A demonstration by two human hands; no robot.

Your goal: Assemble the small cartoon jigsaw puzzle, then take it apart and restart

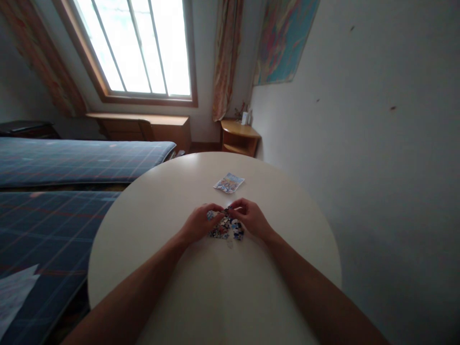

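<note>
On the round white table (161,191) lies a small, partly joined jigsaw puzzle (220,232) in blue, white and reddish-brown, with a cluster of blue and dark pieces (237,230) at its right side. My left hand (201,221) is over the puzzle's upper left, thumb and fingers closed around dark pieces near its top edge. From the other side, my right hand (249,216) pinches at the same top edge, its fingertips almost meeting the left ones. My fingers partly hide the pieces between them. Beyond the hands rests a small picture card (229,183) with a colourful print.
Two beds with blue plaid mattresses (79,160) stand left of the table, with paper sheets (16,297) on the nearer one. A white wall (377,167) runs along the right. A desk (165,120) and a corner shelf (239,128) stand at the back.
</note>
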